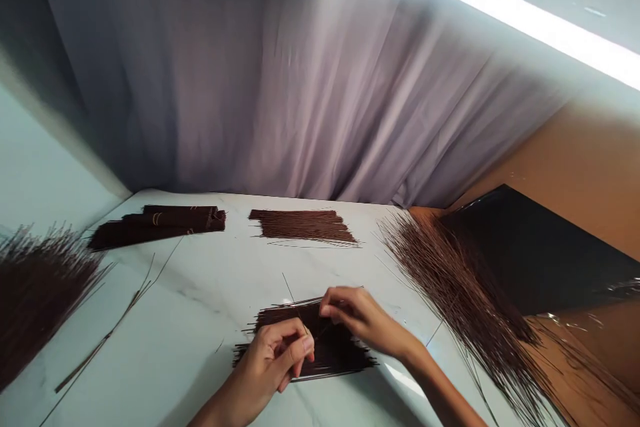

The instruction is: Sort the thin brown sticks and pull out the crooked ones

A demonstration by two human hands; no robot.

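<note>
Both hands hover over a flat mat-like pile of thin dark-brown sticks (340,353) at the front of the white table. My left hand (280,353) is closed in a pinch at the pile's left part. One thin stick (288,287) slants up and away from near its fingertips and seems to be held there. My right hand (365,320), a little farther back and to the right, is also pinched, thumb against forefinger. What lies between its fingertips, if anything, is too fine to make out. The hands are apart, and they hide part of the pile.
A second flat stick pile (305,225) lies at the back, beside tied dark bundles (170,223). Loose stick heaps stand left (40,300) and right (465,280). A few single sticks (115,330) lie left. A black sheet (540,253) is at right; a grey curtain (240,80) hangs behind.
</note>
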